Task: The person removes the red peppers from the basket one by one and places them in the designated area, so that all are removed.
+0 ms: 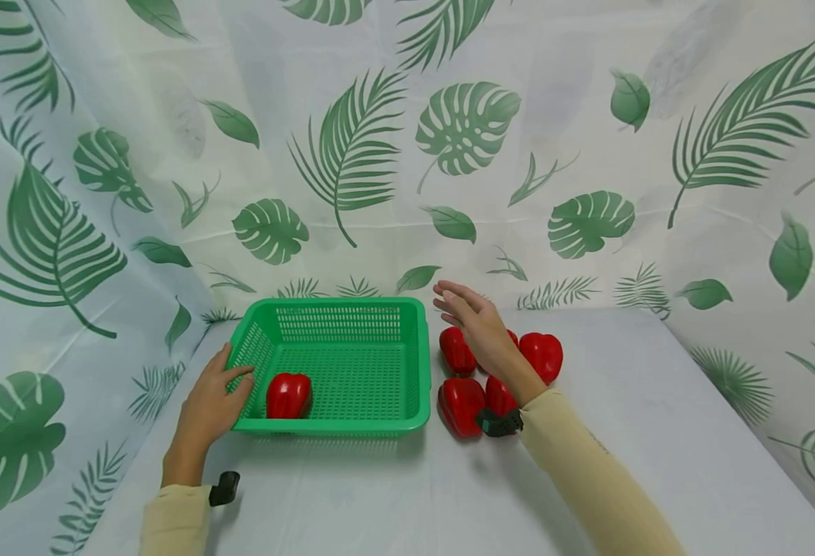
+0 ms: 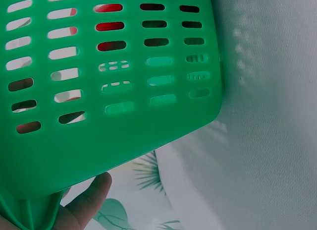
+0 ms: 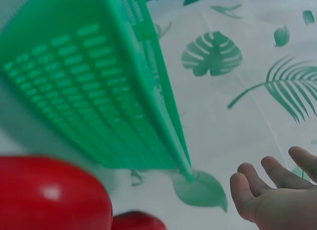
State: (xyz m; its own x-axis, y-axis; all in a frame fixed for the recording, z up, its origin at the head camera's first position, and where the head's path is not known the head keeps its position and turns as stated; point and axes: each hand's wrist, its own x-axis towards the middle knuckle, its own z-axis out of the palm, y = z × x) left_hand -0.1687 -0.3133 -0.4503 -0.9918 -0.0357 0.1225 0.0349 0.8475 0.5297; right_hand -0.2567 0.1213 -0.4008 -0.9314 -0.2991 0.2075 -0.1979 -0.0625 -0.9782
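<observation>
A green plastic basket [image 1: 417,378] stands on the table with one red bell pepper [image 1: 289,396] in its near left corner. My left hand [image 1: 211,401] holds the basket's left rim, its thumb over the inner side and its fingers along the outside. The left wrist view shows a finger [image 2: 93,199] beside the slotted green wall. To the right of the basket, my right hand [image 1: 480,328] hovers above several red bell peppers [image 1: 461,407], its fingers loosely extended and holding nothing. The right forearm hides part of the group.
A white table surface [image 1: 629,417] spreads to the right and in front of the basket. Leaf-patterned white cloth [image 1: 386,255] hangs behind the table and at both sides. Each wrist carries a small black camera mount [image 1: 224,488].
</observation>
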